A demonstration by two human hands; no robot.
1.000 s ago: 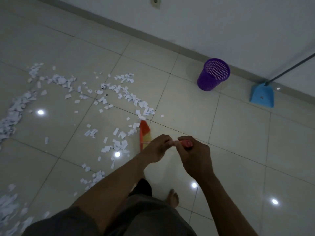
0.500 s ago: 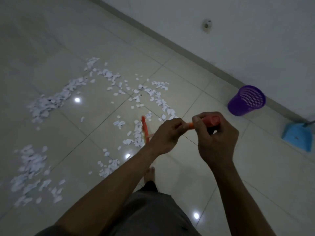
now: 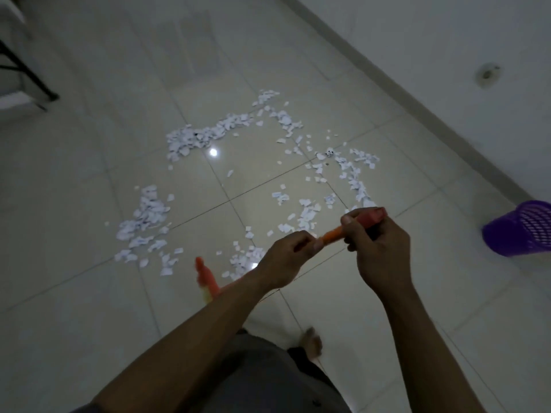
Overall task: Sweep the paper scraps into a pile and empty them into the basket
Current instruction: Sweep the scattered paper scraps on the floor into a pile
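I'm gripping broom (image 3: 331, 235) handle, L hand (image 3: 286, 257) lower, R hand (image 3: 378, 251) at top, fingers curled round | scraps (image 3: 146, 216) looking light, flyaway, so prob needing soft strokes

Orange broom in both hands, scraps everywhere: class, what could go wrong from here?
1. The white paper scraps lie in several separate patches; a quick stroke of the orange plastic broom, gripped by left hand and right hand, may scatter them.
2. The purple mesh basket stands apart from every patch, so scraps could spill on the way.
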